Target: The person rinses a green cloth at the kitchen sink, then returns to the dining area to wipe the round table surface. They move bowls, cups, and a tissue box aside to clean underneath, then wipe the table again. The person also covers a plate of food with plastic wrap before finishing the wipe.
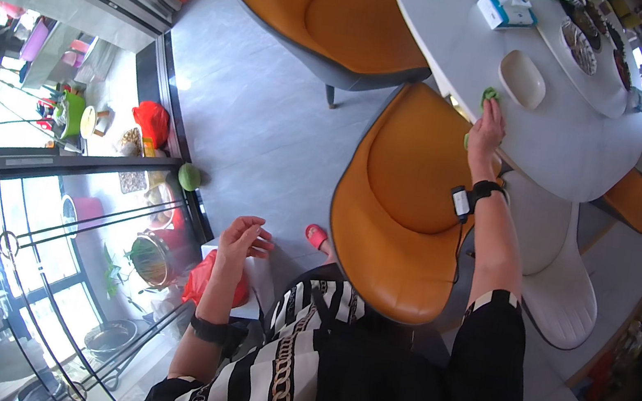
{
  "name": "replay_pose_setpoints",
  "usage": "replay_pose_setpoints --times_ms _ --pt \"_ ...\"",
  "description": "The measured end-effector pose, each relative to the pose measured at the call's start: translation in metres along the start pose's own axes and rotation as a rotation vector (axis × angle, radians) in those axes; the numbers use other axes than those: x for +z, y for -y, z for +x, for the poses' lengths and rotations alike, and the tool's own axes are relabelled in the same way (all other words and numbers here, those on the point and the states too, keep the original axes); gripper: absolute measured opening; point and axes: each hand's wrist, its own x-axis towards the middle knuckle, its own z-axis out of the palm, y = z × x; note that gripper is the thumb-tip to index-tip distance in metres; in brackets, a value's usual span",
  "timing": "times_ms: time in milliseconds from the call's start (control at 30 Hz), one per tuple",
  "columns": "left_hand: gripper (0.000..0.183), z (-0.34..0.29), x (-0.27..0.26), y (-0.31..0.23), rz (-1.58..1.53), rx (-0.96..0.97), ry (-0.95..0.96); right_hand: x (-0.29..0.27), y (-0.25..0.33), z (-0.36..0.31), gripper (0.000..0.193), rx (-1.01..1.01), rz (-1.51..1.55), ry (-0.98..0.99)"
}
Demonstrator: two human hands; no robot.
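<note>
My right hand (pixel 487 130) lies at the edge of the white table (pixel 547 160), its fingers closed over a green cloth (pixel 489 95). Bits of the green show beyond my fingertips and by the heel of the hand; the rest is covered. Just beyond that hand stands a cream, rounded-square dish (pixel 522 79). My left hand (pixel 245 237) hangs in the air over the floor on the left, fingers loosely bent and apart, with nothing visible in it. Below it is a red plastic bag (pixel 218 280) by a white box-like surface.
An orange chair (pixel 414 189) stands between my body and the table, another orange chair (pixel 324 14) beyond it. A tissue box (pixel 505 12) and several dishes of food (pixel 580 48) sit on the table. A green melon (pixel 189 177) lies by the glass door frame (pixel 177 108).
</note>
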Motion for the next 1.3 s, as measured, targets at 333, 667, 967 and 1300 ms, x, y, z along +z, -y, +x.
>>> replay_pose_setpoints --times_ms 333,667,967,1300 --pt "0.026 0.010 -0.052 0.003 0.091 -0.011 0.020 -0.001 0.002 0.002 0.041 -0.031 0.017 -0.034" --pt "0.027 0.049 -0.027 -0.029 0.187 -0.009 0.136 -0.057 0.063 -0.039 0.027 0.597 0.951 0.296" --pt "0.026 0.080 -0.002 -0.053 0.194 -0.066 0.248 -0.282 0.038 -0.160 0.042 1.286 1.429 0.608" --pt "0.026 0.173 -0.028 -0.111 0.293 -0.086 0.462 -0.297 0.214 -0.166 0.046 1.436 1.638 0.638"
